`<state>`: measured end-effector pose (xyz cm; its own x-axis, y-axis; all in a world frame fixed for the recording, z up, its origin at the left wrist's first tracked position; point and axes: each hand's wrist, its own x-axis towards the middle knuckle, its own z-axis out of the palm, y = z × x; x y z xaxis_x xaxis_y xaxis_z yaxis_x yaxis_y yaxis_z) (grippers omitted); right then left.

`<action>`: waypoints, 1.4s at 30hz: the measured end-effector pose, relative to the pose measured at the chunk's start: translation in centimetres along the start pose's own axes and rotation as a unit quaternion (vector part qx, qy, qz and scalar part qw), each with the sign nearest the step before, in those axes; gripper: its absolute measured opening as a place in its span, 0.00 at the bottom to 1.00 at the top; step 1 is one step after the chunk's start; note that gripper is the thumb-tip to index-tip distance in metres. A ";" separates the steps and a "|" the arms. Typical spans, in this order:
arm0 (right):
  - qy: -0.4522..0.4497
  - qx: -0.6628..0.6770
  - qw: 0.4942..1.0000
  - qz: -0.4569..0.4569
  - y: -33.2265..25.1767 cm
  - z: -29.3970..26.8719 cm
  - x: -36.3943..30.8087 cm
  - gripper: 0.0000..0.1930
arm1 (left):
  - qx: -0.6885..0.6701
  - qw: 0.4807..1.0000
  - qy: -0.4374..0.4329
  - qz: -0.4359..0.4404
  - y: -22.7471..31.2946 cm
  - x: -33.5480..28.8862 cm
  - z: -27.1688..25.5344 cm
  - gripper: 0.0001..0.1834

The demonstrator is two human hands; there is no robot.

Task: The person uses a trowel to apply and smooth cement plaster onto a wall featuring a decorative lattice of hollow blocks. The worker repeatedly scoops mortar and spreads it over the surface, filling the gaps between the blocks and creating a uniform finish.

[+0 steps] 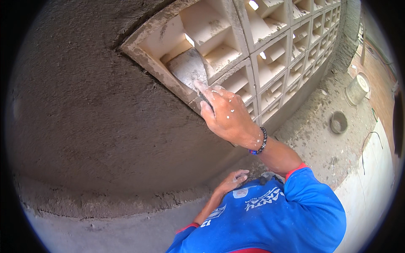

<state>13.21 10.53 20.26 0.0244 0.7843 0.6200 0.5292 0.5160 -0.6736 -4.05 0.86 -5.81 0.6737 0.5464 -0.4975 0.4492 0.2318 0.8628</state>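
My right hand (230, 114), spotted with white, is closed around a putty knife (188, 68). Its broad blade, coated whitish, reaches into the lower corner opening of the pale ventilation block wall (253, 55). One finger lies along the blade, and most of the handle is hidden in my palm. Low in front of my body, beside the plastered wall, my left hand (234, 180) holds nothing that I can see; its fingers are slightly bent and apart. A dark object (266, 178) close to my shirt is too covered to name.
Dark grey plaster (97, 114) surrounds the blocks on the left, with a rough lower edge above a paler strip. On the dusty floor to the right stand a whitish bucket (357, 90) and a small grey tub (338, 122). A thin dark cable (363, 156) lies near a white sheet (363, 189).
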 end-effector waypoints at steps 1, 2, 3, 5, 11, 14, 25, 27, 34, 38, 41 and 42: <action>-0.002 -0.017 1.000 -0.006 -0.1 -0.3 0.0 0.24 | 0.013 1.000 0.004 0.005 -0.3 -0.1 0.0 0.26; -0.005 -0.035 0.999 -0.013 -0.3 -0.5 0.1 0.24 | 0.025 1.000 0.008 0.010 -0.4 -0.1 0.0 0.26; -0.011 -0.034 0.999 -0.012 -0.5 -0.7 0.3 0.24 | 0.024 1.000 0.009 0.002 -0.4 -0.2 0.1 0.26; -0.024 -0.031 0.999 -0.010 -0.8 -1.0 1.0 0.23 | 0.021 1.000 0.009 -0.013 -0.5 -0.4 0.3 0.25; -0.013 -0.034 0.999 -0.016 -1.1 -0.9 1.8 0.22 | -0.012 0.999 0.013 -0.033 -0.6 -0.6 0.2 0.25; 0.003 0.007 1.000 -0.024 -0.5 -0.3 1.7 0.23 | -0.022 1.000 0.013 -0.018 -1.2 -0.2 0.1 0.25; 0.134 0.044 0.990 0.015 5.7 -4.0 -7.1 0.26 | 0.021 0.998 0.005 -0.052 0.7 -0.5 0.4 0.24; 0.178 0.034 0.977 0.112 8.1 -7.0 -8.5 0.24 | 0.026 0.998 -0.008 -0.060 -0.1 -0.5 0.6 0.24; 0.065 -0.160 0.984 0.041 10.0 -17.2 -5.7 0.22 | 0.103 0.993 -0.005 -0.062 0.6 1.2 1.0 0.24; 0.061 -0.142 0.986 -0.060 12.1 -19.2 -1.6 0.24 | 0.032 0.996 0.047 -0.062 0.7 4.0 1.7 0.24; 0.035 -0.155 0.985 -0.067 15.2 -20.1 1.2 0.25 | 0.009 0.997 0.048 -0.065 3.3 6.1 3.2 0.23; 0.039 -0.154 0.983 -0.087 16.3 -20.0 1.6 0.25 | 0.009 0.997 0.049 -0.053 3.8 6.6 3.7 0.23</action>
<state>38.81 13.30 18.36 -0.0309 0.6586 0.7518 0.7632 0.5012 -0.4077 4.20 2.37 -6.15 0.5622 0.5952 -0.5742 0.5259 0.2785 0.8036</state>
